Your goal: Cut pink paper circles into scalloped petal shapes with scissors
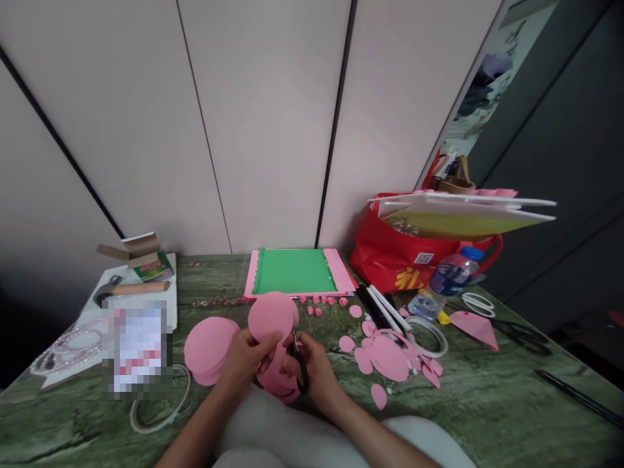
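Note:
Between my hands is a round piece of pink paper (271, 316), raised above the table's near edge. My left hand (251, 356) pinches its lower edge between thumb and fingers. My right hand (311, 364) grips dark-handled scissors (301, 369), whose blades point up at the paper's right edge. More pink paper (279, 382) hangs below, partly hidden by my hands. To the left lies a stack of pink paper circles (209, 348). Small rolled pink pieces (316, 301) sit in a row just beyond the held paper.
Pink scraps (390, 357), a tape roll (429, 337) and pens (383, 309) lie at right. Behind them stand a water bottle (446, 283) and a red bag (385, 250). Green paper (295, 271) lies at the back. At left are a hammer (136, 288), an opened box (153, 263) and another tape roll (163, 416).

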A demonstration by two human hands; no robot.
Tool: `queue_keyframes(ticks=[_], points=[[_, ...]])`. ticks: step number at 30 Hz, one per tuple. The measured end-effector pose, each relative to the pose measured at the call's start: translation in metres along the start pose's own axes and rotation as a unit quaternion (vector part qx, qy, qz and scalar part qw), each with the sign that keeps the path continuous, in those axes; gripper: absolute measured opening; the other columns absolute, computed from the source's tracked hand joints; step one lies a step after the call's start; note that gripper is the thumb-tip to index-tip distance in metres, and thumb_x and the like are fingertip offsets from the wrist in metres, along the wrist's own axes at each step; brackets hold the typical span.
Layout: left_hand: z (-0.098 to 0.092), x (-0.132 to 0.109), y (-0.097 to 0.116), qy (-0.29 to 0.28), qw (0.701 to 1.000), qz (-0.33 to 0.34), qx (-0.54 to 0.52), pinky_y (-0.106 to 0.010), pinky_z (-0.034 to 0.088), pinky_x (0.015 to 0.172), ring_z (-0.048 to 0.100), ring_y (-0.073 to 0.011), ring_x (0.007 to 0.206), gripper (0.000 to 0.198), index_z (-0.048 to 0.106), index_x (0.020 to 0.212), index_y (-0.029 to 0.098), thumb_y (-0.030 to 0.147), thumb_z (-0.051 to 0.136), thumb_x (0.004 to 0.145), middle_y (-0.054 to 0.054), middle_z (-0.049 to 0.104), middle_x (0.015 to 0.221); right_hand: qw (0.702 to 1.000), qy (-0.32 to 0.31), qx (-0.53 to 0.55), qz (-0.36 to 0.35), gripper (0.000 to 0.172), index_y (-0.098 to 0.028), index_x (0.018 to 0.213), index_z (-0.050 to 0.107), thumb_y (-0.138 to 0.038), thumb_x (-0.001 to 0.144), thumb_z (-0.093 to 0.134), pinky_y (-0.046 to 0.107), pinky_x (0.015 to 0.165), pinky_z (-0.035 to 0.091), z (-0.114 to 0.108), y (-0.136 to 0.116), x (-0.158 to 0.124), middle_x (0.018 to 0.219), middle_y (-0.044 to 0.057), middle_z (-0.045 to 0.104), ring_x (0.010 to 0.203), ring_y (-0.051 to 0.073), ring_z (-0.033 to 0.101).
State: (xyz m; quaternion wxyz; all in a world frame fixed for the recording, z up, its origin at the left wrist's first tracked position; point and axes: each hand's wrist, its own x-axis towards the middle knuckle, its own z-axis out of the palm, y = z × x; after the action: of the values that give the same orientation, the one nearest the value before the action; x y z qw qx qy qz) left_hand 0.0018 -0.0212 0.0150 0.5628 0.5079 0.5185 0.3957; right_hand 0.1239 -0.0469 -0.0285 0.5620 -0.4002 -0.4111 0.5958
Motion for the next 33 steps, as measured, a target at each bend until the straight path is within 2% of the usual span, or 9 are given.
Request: queue_keyframes(ticks=[9, 12, 15, 20, 24, 28, 33], points=[[-0.0006, 0.0020, -0.0026, 0.028, 0.999, -0.003, -0.029, -0.017, 0.016, 0.031, 0.028, -0.0028, 0.027, 0.039, 0.047, 0.041, 0.015, 0.041, 0.073, 0.054, 0.007, 0.040, 0.030, 1.000, -0.003, 0.011, 0.005, 0.037, -0.019, 0.070, 0.050, -0.034, 0.052, 0.078, 0.016, 0.035, 0.033, -0.0020, 0.0050, 0.0002, 0.043, -0.009, 0.050, 0.035, 0.007, 0.045], [0.0012, 0.0008, -0.0002, 0.011, 0.999, -0.002, -0.050, -0.018, 0.021, 0.030, 0.034, -0.0046, 0.027, 0.037, 0.052, 0.044, 0.014, 0.043, 0.070, 0.058, 0.005, 0.045, 0.033, 1.000, -0.005, 0.006, 0.002, 0.035, -0.019, 0.070, 0.049, -0.037, 0.055, 0.076, 0.016, 0.033, 0.032, -0.0020, 0.0064, -0.0011, 0.042, -0.009, 0.049, 0.034, 0.007, 0.045], [0.0027, 0.0001, 0.0022, -0.002, 0.999, -0.002, -0.042, -0.018, 0.023, 0.031, 0.038, -0.0063, 0.027, 0.040, 0.054, 0.043, 0.014, 0.046, 0.066, 0.063, 0.003, 0.046, 0.031, 1.000, -0.020, -0.006, -0.004, 0.033, -0.018, 0.071, 0.049, -0.035, 0.057, 0.074, 0.017, 0.036, 0.034, -0.0017, 0.0074, -0.0022, 0.046, -0.007, 0.052, 0.035, 0.007, 0.045], [0.0020, 0.0021, 0.0000, 0.016, 1.000, 0.003, -0.016, -0.019, 0.020, 0.031, 0.031, -0.0045, 0.026, 0.044, 0.048, 0.033, 0.015, 0.044, 0.068, 0.060, 0.004, 0.040, 0.027, 1.000, -0.017, -0.007, 0.000, 0.031, -0.019, 0.071, 0.049, -0.031, 0.056, 0.074, 0.017, 0.038, 0.034, -0.0007, 0.0080, -0.0030, 0.050, -0.008, 0.053, 0.038, 0.007, 0.045], [0.0010, 0.0031, -0.0041, 0.008, 1.000, -0.007, -0.004, -0.019, 0.018, 0.030, 0.030, -0.0044, 0.026, 0.042, 0.049, 0.035, 0.015, 0.043, 0.067, 0.060, 0.005, 0.040, 0.027, 1.000, -0.013, 0.001, -0.007, 0.033, -0.020, 0.076, 0.051, -0.028, 0.056, 0.075, 0.018, 0.041, 0.032, -0.0012, 0.0047, -0.0024, 0.053, -0.007, 0.053, 0.043, 0.007, 0.042], [0.0024, 0.0019, -0.0037, 0.002, 1.000, -0.026, -0.004, -0.019, 0.018, 0.030, 0.031, -0.0047, 0.025, 0.040, 0.051, 0.036, 0.015, 0.043, 0.067, 0.058, 0.004, 0.040, 0.026, 0.999, -0.008, 0.007, -0.033, 0.036, -0.020, 0.079, 0.051, -0.027, 0.056, 0.077, 0.019, 0.046, 0.034, -0.0038, 0.0039, -0.0007, 0.058, -0.006, 0.053, 0.051, 0.009, 0.044], [0.0034, 0.0024, -0.0032, 0.000, 0.999, -0.039, -0.006, -0.019, 0.018, 0.030, 0.031, -0.0046, 0.025, 0.040, 0.051, 0.036, 0.015, 0.043, 0.068, 0.057, 0.005, 0.040, 0.027, 1.000, -0.003, 0.009, -0.029, 0.036, -0.020, 0.079, 0.049, -0.026, 0.056, 0.077, 0.020, 0.050, 0.036, -0.0042, 0.0043, -0.0019, 0.060, -0.006, 0.053, 0.053, 0.010, 0.046]])
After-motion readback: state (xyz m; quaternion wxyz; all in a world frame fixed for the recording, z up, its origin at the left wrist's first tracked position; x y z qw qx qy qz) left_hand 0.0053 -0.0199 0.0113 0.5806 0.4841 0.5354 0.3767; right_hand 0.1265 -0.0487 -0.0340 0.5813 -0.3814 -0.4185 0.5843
